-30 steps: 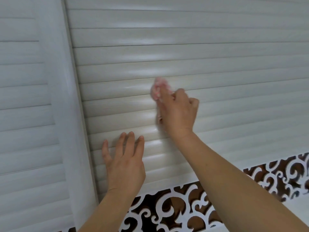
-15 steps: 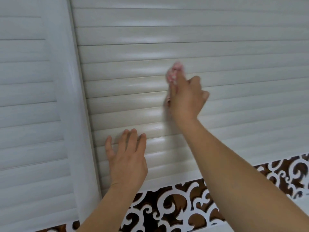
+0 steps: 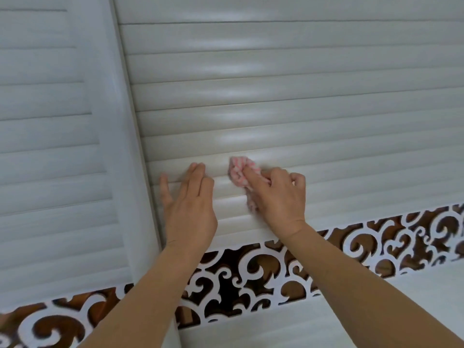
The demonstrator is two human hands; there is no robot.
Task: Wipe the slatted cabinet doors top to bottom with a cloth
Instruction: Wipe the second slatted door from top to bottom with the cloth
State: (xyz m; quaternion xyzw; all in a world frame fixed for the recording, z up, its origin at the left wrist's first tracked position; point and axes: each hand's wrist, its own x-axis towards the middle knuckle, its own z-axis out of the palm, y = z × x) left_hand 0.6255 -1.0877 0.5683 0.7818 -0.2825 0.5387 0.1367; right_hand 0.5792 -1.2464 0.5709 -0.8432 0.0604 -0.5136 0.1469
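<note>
Head view: my right hand [image 3: 276,197] pinches the cloth [image 3: 241,172], bunched under curled fingers, pressed on a lower slat of the right door [image 3: 301,109]. My left hand [image 3: 190,207] lies flat, fingers straight and together, bracing on the slats just beside the cloth, near the frame [image 3: 130,146]. The cloth looks soft, light and limp; I judge it's best gripped as a wad with fingertips behind it. The slats look stiff and glossy, likely slippery. The fretwork band [image 3: 351,247] below looks thin, so go gently there.
</note>
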